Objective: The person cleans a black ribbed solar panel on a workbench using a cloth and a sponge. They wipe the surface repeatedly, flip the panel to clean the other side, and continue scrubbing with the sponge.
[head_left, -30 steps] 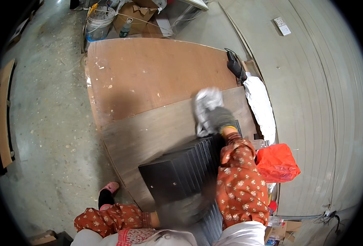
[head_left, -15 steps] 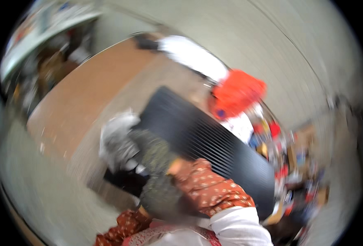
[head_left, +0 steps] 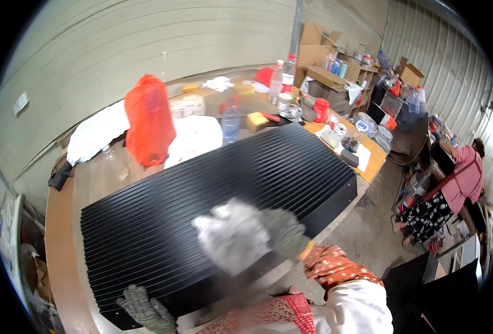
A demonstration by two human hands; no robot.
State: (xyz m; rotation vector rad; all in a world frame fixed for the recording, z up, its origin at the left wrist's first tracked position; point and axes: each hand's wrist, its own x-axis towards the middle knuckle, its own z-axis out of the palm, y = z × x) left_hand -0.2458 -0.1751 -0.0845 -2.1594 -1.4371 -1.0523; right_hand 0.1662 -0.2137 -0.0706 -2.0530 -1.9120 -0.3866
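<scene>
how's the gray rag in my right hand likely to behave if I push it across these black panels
The gray rag is probably floppy, given its crumpled, uneven outline. It's likely light, since only your right hand holds it. It might catch slightly on the black panels, because their top shows narrow ridges.

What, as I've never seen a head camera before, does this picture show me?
No machine here, just a person's gloved right hand and left hand, filmed from above by a wide camera on the head, which bends straight edges near the rim. The right one holds a crumpled whitish rag over ridged black panels on a table; the left one is at the panels' near left corner, holding nothing visible. Beyond are a red bag, a clear bottle and a yellow block.
</scene>
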